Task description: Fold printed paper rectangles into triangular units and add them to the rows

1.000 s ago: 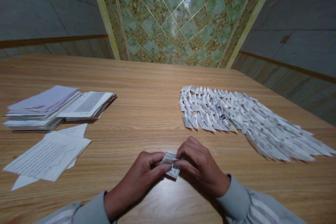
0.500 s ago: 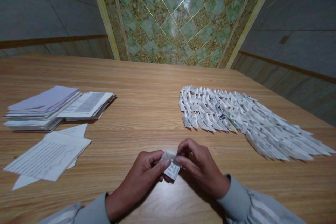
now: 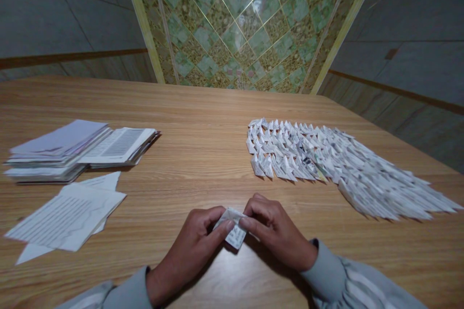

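Note:
A small folded piece of printed paper [image 3: 235, 235] is held between both hands, just above the near part of the table. My left hand [image 3: 203, 234] pinches its left side, thumb on the face towards me. On the other side my right hand [image 3: 273, 227] is closed on the upper right corner with thumb and bent forefinger. The fingers behind the paper are mostly hidden. Beyond my right hand, rows of small folded paper boats [image 3: 282, 147] stand close together, running off to the right.
Loose printed sheets [image 3: 68, 217] overlap on the left of the wooden table [image 3: 188, 145]. Behind them lie a stack of paper [image 3: 61, 140] and a lower pile of printed pages [image 3: 121, 147]. A tiled wall [image 3: 239, 29] rises past the far edge.
My right hand's fingers have come down and closed tighter on the paper's upper right corner. The paper's upper part looks wider now, spread a little to both sides.

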